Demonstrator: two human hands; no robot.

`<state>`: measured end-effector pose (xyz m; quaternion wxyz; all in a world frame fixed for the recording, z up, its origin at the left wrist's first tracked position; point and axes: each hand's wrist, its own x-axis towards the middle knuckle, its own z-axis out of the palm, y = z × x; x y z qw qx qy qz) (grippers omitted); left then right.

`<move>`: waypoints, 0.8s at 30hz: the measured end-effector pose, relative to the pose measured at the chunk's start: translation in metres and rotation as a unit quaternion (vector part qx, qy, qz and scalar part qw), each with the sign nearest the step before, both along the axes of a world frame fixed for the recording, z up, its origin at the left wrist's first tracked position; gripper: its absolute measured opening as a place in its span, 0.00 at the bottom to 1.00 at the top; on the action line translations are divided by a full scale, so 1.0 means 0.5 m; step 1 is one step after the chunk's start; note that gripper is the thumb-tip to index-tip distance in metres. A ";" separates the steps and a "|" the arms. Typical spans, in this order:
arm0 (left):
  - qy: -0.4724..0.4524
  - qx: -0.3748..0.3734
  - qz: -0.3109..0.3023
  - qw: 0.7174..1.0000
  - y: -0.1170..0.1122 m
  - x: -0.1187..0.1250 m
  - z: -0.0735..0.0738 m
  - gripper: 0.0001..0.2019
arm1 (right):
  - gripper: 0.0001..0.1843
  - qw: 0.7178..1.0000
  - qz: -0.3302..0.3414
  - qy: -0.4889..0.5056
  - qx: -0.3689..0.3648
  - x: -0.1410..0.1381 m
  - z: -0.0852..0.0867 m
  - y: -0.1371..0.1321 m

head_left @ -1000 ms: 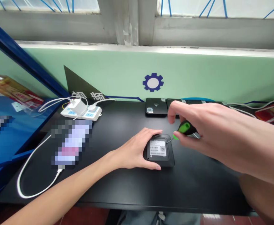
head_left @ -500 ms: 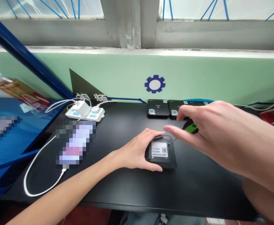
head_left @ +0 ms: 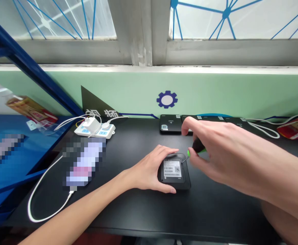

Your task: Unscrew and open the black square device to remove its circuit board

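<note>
A small black set-top box (head_left: 186,183) lies on the desk, its face with a white printed label upward. My left hand (head_left: 152,170) grips its left side, with the thumb along the near edge and the fingers along the far edge. My right hand (head_left: 210,153) is closed around a screwdriver (head_left: 197,145) with a black and green handle. Its thin metal shaft slants down to the left, and its tip meets the box near the label's upper right corner. My palm and fingers hide most of the handle.
Several similar black boxes (head_left: 170,123) stand in a row along the wall, partly behind my right hand. On the left are a white power strip (head_left: 108,132) and a phone (head_left: 87,163) on a white charging cable (head_left: 33,190). Snack packets (head_left: 33,109) lie at both sides.
My right thumb has come in against the screwdriver, where it was stretched away from the handle before. The view has tilted up slightly. My left hand keeps its hold on the box.
</note>
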<state>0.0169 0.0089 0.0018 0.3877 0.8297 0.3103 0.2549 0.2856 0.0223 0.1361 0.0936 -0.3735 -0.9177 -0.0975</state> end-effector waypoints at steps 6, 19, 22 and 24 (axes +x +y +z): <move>0.001 0.010 -0.002 1.000 0.001 0.000 -0.001 0.54 | 0.07 1.000 -0.025 -0.007 -0.013 0.000 0.006 -0.013; 0.002 -0.005 0.000 1.000 -0.004 0.000 0.003 0.50 | 0.10 0.999 0.032 0.003 0.032 -0.002 0.007 -0.020; -0.001 -0.021 0.017 1.000 -0.006 -0.001 0.004 0.43 | 0.14 0.999 0.022 -0.010 0.048 -0.001 0.007 -0.021; -0.002 -0.022 0.031 0.999 -0.007 -0.001 0.002 0.39 | 0.11 0.998 0.030 -0.006 0.050 0.003 0.005 -0.019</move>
